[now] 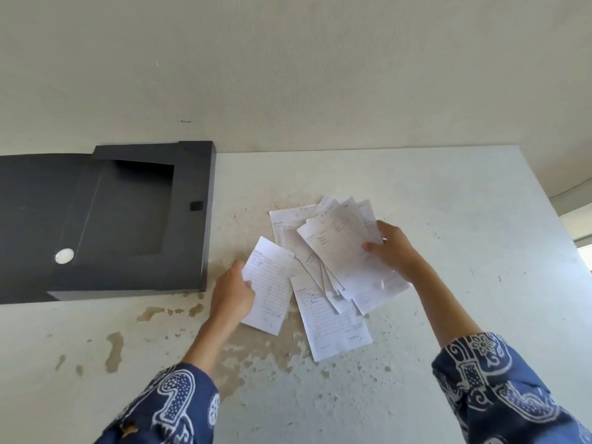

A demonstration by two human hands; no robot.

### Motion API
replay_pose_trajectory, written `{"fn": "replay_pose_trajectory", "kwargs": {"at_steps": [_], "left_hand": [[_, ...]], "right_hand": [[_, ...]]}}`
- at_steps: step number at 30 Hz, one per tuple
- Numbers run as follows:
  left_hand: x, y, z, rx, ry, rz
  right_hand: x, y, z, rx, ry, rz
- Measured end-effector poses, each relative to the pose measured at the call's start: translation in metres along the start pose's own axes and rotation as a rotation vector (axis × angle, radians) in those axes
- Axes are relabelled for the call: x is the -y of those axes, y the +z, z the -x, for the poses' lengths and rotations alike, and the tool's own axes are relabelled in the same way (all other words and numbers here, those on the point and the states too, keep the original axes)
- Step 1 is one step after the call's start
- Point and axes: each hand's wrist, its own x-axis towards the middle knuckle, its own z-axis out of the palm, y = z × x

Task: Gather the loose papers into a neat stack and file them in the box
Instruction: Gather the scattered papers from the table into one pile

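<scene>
Far left I see the black box (105,219) lying open on the white table (448,219), lid flap spread out to the left, well apart from the papers. Next along, my left hand (232,296) pinches one ruled sheet (269,283) by its left edge, fingers closed on it, thumb side hidden under the paper. In the middle another form (333,325) lies flat on the table, partly tucked under the pile. To the right, my right hand (394,251) grips a fanned bundle (339,251) of sheets, thumb on top, fingers beneath. The gathering is about half done, I judge. To do it well I would slide the left sheet under the fan, pick up the flat form, then tap the edges square on the table before turning toward the box; a loose grip could let the fan spill
</scene>
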Motion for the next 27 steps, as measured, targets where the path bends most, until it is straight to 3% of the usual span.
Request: {"fn": "replay_pose_trajectory", "kwargs": {"at_steps": [7,13,17,23,27], "left_hand": [[0.002,-0.026,-0.014,0.020,-0.036,0.159],[0.002,-0.005,0.005,-0.010,-0.117,0.095],[-0.005,0.012,0.023,-0.020,-0.188,0.284],[-0.017,0.003,0.040,-0.296,-0.243,0.599],[-0.025,0.008,0.036,-0.186,-0.149,0.598]], "right_hand": [[-0.007,0.000,0.030,0.020,0.056,-0.352],[-0.017,0.029,0.050,0.016,0.125,-0.470],[-0.018,0.048,0.056,-0.056,0.137,-0.434],[-0.008,0.061,0.058,-0.132,0.125,-0.256],[-0.002,0.067,0.059,-0.133,0.100,-0.223]]}}
